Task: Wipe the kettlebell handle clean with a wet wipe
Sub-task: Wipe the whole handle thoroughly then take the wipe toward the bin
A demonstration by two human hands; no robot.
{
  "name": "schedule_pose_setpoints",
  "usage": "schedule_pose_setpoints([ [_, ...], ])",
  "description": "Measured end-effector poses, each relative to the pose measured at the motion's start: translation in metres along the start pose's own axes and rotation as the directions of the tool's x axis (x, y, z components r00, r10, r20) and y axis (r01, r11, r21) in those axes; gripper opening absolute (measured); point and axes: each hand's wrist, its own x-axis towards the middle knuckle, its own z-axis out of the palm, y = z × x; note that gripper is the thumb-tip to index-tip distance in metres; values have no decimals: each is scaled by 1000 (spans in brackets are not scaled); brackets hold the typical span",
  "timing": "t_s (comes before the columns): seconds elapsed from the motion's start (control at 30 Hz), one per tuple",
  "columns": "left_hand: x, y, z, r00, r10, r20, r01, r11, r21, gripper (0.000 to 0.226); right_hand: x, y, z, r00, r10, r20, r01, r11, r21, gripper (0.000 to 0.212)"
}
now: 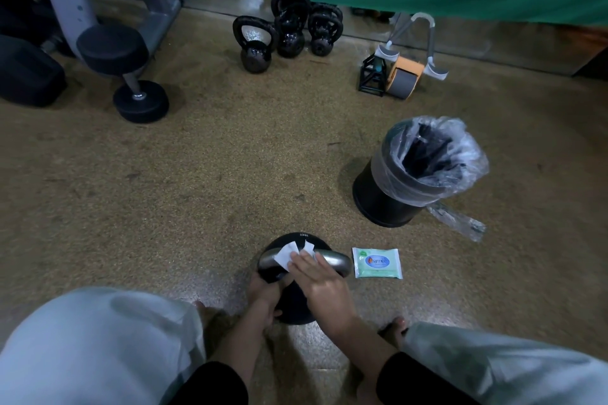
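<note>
Mid-wipe: left hand [263, 289] grips the kettlebell [294, 307], right hand [317, 278] presses the wipe [289, 255] flat on the handle [333, 260]; next, probably rub rightward.

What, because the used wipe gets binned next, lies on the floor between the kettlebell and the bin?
Nothing visible: bare floor separates kettlebell and bin; the wipe pack lies beside the handle, off that line.

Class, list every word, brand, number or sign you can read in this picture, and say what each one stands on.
Wet wipe pack: brand word in a blue oval, roughly "harmie"; it is blurred, and the smaller print is unreadable.
Kettlebell: small pale marking on the body's far edge, too small to read.
Dumbbell: marking at the bar's end, too small to read.
</note>
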Motion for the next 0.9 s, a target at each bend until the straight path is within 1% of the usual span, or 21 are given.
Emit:
schedule_pose_setpoints([
  [0.07,2,1,0,1000,-4,-15,4,1000,24,58,-6,9,-3,1000,1,-16,-1,1000,-19,53],
  [0.17,2,2,-1,1000,0,-29,1,999,47,59,-2,13,-7,998,40,-39,-41,999,-33,55],
  [0.2,2,1,0,1000,2,-23,-1,999,47,58,1,11,-7,998,38,-43,-40,999,-33,55],
  [0.3,2,-2,0,1000,9,-10,-9,1000,24,53,-1,0,-1,999,-27,-41,25,999,-45,51],
  [0.37,3,-1,0,1000,9,-17,-9,999,40,53,-8,3,3,997,-51,-50,48,997,-57,49],
  [0.47,2,2,1,1000,9,-18,-8,998,63,56,-14,14,1,996,-26,-82,17,995,-103,48],
  [0.6,3,0,0,1000,5,-5,-5,998,57,45,-2,6,-2,994,1,-106,-10,997,-80,48],
  [0.73,1,-1,-1,1000,26,-13,-25,997,75,45,-12,3,7,996,-47,-74,42,997,-60,46],
  [0.83,-1,4,0,1000,17,-17,-16,998,57,46,-12,13,-1,997,-24,-78,20,998,-51,48],
  [0.9,-1,4,-1,1000,2,-9,-2,999,45,49,-4,11,-7,999,-3,-53,0,999,-48,51],
])
